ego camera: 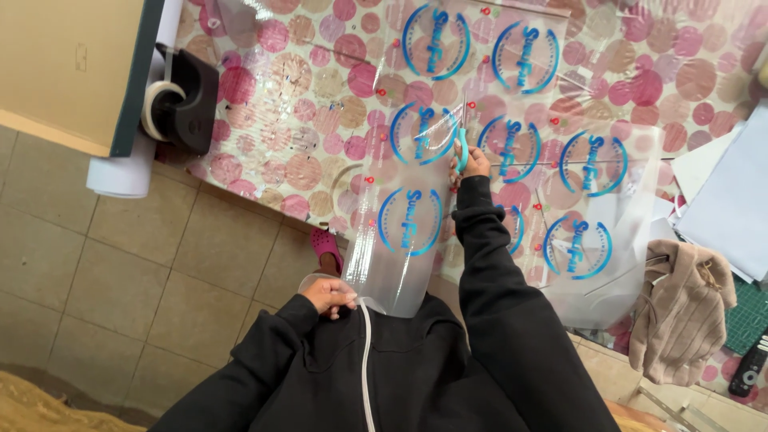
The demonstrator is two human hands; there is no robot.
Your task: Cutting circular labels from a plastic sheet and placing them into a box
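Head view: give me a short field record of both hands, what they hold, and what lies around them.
left hand: grips near edge of clear plastic sheet with blue round prints
right hand: holds teal-handled scissors, blades on the sheet
table cover: pink dotted, under the sheet
tape dispenser: black, far left of table
beige cloth: right edge

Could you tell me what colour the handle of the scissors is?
Teal, on the scissors in the right hand; head view.

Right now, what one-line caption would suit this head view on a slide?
Right hand cuts clear printed plastic sheet with teal-handled scissors; left hand holds the sheet's near edge.
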